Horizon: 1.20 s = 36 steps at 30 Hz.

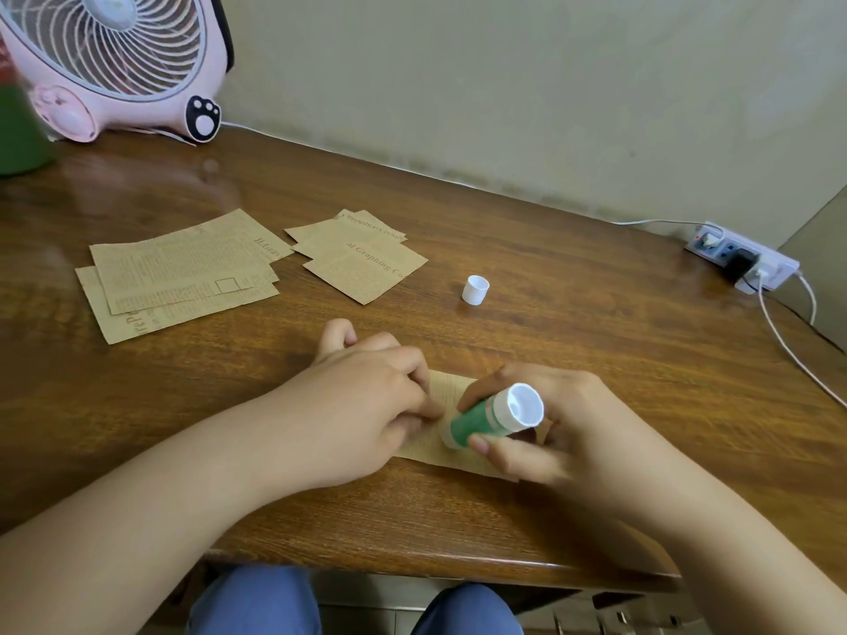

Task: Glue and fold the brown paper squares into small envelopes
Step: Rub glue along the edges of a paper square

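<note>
Your right hand (pixel 545 423) grips the glue stick (pixel 486 417), tip down on the brown paper square (pixel 447 451) under both hands; your left hand (pixel 366 396) pinches and pins its edge; if that hold slackens, the sheet may drag and smear the desk (pixel 596 341).

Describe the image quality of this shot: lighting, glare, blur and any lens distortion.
Head view: soft, even light with faint shadows; a pale sheen on the wooden table near the pink fan; wide-angle bending curves the table edges; the green object at far left is blurred; the glue stick in the right hand is sharp.
</note>
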Tool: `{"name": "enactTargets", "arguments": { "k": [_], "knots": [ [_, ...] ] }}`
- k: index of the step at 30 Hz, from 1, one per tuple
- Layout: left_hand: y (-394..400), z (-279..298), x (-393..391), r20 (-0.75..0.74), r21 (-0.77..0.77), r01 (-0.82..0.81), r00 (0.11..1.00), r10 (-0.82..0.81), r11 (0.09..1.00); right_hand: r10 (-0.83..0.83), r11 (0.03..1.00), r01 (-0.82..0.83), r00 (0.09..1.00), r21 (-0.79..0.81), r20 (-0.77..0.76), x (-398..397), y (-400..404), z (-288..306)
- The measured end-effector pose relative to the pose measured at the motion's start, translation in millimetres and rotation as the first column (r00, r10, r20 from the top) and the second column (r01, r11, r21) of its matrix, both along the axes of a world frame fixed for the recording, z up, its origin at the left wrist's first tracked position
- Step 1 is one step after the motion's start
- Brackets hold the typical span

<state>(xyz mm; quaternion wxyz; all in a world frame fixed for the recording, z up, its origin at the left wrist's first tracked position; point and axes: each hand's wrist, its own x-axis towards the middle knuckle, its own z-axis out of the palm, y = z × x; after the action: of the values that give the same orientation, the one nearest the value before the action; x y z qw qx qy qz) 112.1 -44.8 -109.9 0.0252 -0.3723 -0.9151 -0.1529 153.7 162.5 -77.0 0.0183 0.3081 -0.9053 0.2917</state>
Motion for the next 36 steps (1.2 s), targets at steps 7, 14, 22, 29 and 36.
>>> {"name": "enactTargets", "arguments": {
  "k": [7, 14, 22, 29, 36],
  "knots": [
    [-13.7, -13.5, -8.6, -0.06, 0.187, 0.062, 0.997, -0.052, 0.98, -0.116, 0.992, 0.119, 0.992, 0.036, -0.056, -25.9, -0.9, -2.4],
    [-14.4, -19.3, -5.6, -0.133, 0.189, 0.037, 0.991, -0.012, 0.981, -0.138, 0.984, 0.151, 0.982, 0.095, -0.125, -35.0, -1.7, -1.7],
    [-15.9, -15.6, -2.2, -0.129, 0.138, 0.036, 0.991, -0.018, 0.99, -0.104, 0.992, 0.111, 0.989, 0.064, -0.1, 0.1, 7.2, 6.9],
    [-26.3, -18.5, 0.3, -0.107, 0.173, -0.014, 0.994, 0.033, 0.985, 0.023, 0.999, -0.022, 1.0, 0.041, -0.019, -8.3, -14.6, 4.6],
    [-29.0, -19.1, -2.9, -0.1, 0.186, -0.007, 0.995, 0.026, 0.983, -0.132, 0.991, 0.132, 0.99, 0.009, -0.044, -36.5, -10.1, -2.5]
  ]
}}
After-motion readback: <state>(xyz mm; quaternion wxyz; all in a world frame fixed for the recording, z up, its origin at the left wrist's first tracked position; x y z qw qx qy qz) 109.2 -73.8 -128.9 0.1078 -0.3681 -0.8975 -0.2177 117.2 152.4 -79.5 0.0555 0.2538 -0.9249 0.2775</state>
